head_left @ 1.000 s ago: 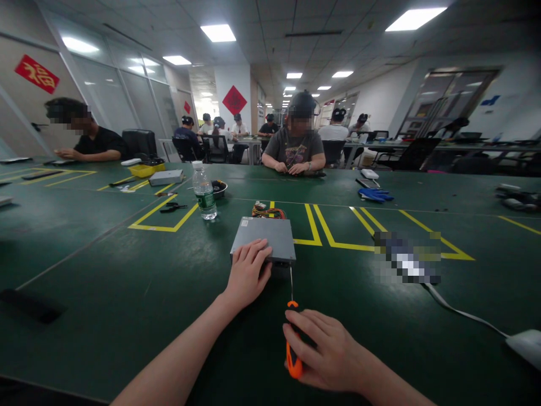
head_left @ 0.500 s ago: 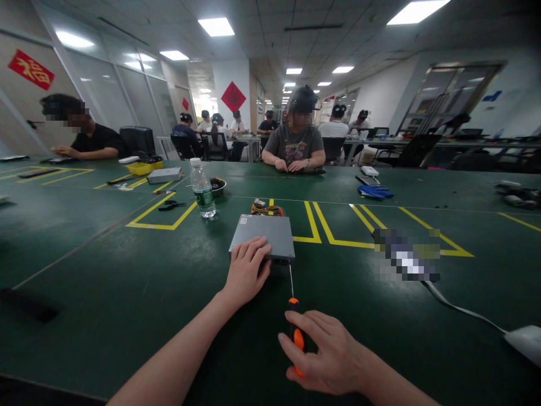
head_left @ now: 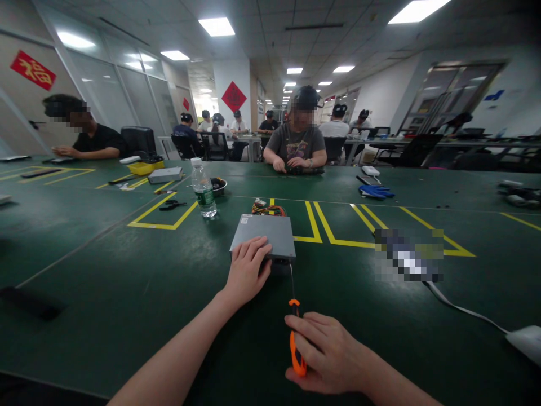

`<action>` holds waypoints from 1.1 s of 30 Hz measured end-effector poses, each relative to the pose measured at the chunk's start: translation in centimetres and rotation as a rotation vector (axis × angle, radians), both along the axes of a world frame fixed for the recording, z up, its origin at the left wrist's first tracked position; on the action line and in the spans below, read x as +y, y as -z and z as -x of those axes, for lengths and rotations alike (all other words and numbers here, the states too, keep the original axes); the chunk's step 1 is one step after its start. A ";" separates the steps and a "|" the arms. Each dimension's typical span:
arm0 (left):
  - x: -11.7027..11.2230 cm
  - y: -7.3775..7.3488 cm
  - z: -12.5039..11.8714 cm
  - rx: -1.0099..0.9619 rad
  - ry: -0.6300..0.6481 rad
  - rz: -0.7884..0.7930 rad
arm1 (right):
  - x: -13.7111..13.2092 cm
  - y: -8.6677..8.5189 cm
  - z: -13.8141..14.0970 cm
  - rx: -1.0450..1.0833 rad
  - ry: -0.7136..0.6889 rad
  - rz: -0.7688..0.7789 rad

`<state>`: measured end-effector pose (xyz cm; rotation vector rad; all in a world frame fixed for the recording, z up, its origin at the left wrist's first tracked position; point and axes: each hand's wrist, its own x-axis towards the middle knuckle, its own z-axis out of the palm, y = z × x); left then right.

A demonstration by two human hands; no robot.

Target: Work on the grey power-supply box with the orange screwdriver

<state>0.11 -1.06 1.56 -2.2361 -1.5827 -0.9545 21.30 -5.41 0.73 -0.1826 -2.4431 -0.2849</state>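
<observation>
A flat grey metal box (head_left: 270, 232) lies on the green table (head_left: 105, 293) with coloured wires (head_left: 268, 210) at its far end. My left hand (head_left: 247, 270) rests on its near left corner, fingers stretched flat over the lid. My right hand (head_left: 327, 352) is wrapped round the orange and black handle of a screwdriver (head_left: 295, 332). The thin shaft runs forward, and its tip meets the box's near right edge.
A water bottle (head_left: 203, 188) stands back left inside yellow floor-tape lines, with black pliers (head_left: 171, 205) beside it. A white cable (head_left: 460, 316) runs to a white device (head_left: 526, 343) at the right. Blue gloves (head_left: 374, 192) lie beyond. People sit working across the table.
My right hand's fingers have shifted round the screwdriver handle, which has turned in the grip. The left hand stays on the box.
</observation>
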 end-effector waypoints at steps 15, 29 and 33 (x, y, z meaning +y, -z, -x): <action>-0.1 -0.2 0.0 -0.003 0.003 -0.001 | 0.1 0.4 0.3 0.078 -0.003 0.026; -0.1 -0.1 0.0 0.004 -0.001 -0.003 | -0.1 0.3 0.3 0.020 -0.009 -0.018; 0.0 0.0 0.1 0.006 -0.002 -0.003 | -0.1 -0.1 0.2 -0.046 0.000 0.042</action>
